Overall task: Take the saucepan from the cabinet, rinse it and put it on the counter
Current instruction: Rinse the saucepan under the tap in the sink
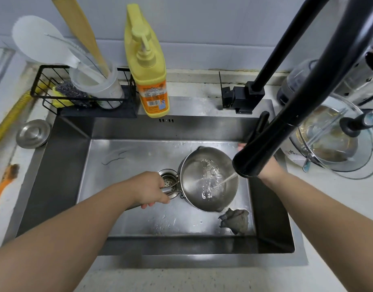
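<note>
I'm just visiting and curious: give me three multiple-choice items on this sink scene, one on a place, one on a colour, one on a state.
1. Where is the saucepan?
A. On the counter
B. In the sink
C. In the wire rack

2. What colour is the soap bottle?
A. Yellow
B. Blue
C. Red

3. What is the tap doing?
A. It is off
B. It is dripping onto the cloth
C. It is running into the saucepan

Answers:
1. B, the left hand holds it by the handle over the drain.
2. A, yellow body with an orange label.
3. C, a stream splashes inside it.
</note>
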